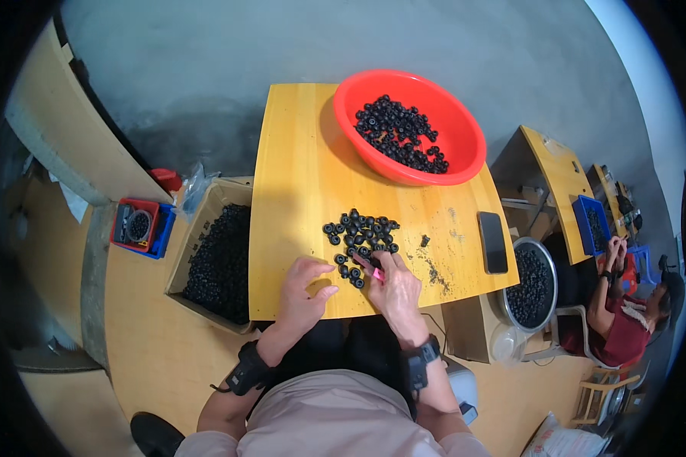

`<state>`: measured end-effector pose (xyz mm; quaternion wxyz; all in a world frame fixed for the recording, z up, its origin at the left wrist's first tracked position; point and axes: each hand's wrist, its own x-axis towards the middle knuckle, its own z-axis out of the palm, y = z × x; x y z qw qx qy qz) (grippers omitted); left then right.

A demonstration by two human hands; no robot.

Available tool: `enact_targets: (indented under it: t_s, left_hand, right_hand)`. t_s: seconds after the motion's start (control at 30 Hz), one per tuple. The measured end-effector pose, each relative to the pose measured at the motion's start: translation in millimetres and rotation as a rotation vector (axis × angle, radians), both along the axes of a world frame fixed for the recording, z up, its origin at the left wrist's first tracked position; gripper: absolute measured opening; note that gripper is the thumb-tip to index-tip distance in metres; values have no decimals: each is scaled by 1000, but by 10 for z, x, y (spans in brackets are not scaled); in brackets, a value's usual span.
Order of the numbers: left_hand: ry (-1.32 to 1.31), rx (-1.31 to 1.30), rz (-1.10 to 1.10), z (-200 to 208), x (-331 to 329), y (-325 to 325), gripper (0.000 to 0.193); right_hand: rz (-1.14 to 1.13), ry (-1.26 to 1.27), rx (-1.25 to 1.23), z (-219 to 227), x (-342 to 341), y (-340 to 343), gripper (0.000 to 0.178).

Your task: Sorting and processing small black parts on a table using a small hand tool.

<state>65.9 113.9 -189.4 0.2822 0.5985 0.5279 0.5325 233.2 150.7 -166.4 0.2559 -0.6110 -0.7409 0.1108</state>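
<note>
A loose cluster of small black round parts with holes (356, 228) lies on the yellow wooden table (297, 167) before me. My left hand (306, 293) is at the cluster's near left side, thumb and fingers apart with nothing between them. On the other side, my right hand (395, 288) is closed around a small pink-handled tool (378, 273). Its tip reaches among the parts; the exact kind of tool is too small to make out. Black crumbs and scraps (436, 276) are scattered to the right of my right hand.
A red basin (461, 152) with more black parts stands at the table's far side. A phone (492, 242) lies near the right edge. Left of the table is a carton of black parts (219, 263); at right, a metal bowl (550, 286). Another person (625, 327) sits far right.
</note>
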Motion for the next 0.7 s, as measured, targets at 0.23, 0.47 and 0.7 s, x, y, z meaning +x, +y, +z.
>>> enact_targets:
  t_s: [0.23, 0.47, 0.7]
  left_hand:
    - [-163, -136, -48, 65, 103, -129, 26]
    - [-271, -141, -98, 73, 275, -95, 24]
    - [-892, -338, -398, 462, 524, -269, 18]
  right_hand:
    - [-100, 248, -45, -88, 90, 88, 22]
    - [-4, 1083, -130, -4, 172, 41, 15]
    - [290, 1306, -357, 306, 260, -413, 19]
